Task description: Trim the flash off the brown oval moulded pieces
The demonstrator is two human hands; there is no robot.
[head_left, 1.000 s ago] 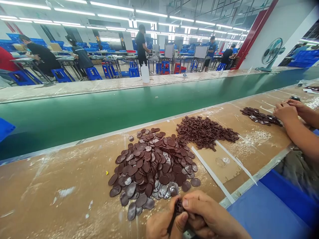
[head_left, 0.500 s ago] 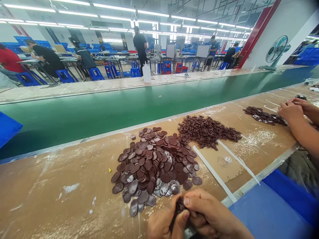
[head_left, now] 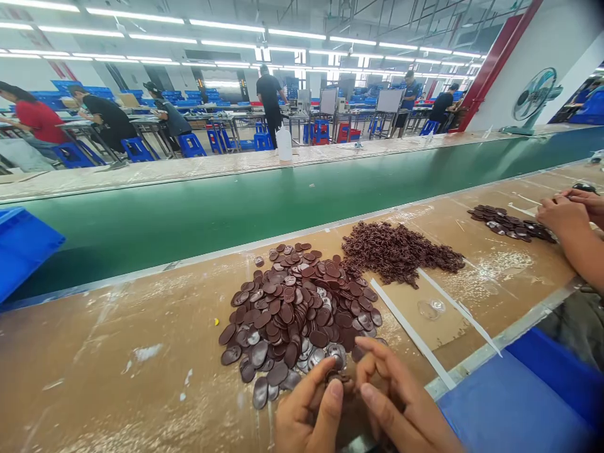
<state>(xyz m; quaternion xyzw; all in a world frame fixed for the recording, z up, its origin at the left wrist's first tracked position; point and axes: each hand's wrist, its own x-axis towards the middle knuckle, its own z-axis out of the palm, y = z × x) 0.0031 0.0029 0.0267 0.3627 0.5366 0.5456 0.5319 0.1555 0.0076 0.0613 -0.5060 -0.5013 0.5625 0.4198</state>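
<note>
Half a second ago both hands pinched a small dark piece between thumbs; now the fingers have loosened and reached forward to the near edge of the pile. The left hand (head_left: pixel 309 412) and right hand (head_left: pixel 401 409) meet over a small brown piece (head_left: pixel 338 377), fingertips half spread, touching rather than clamping it. It sits at the heap of brown oval discs (head_left: pixel 297 314), within easy reach on the cardboard-topped bench (head_left: pixel 117 365). Beyond lie a mound of brown trimmings (head_left: pixel 401 251) and a co-worker's hands (head_left: pixel 566 214).

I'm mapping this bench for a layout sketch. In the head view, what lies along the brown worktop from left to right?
Blue crate → pile of oval discs → heap of small brown pieces → white strips → smaller disc pile → co-worker's hands.
</note>
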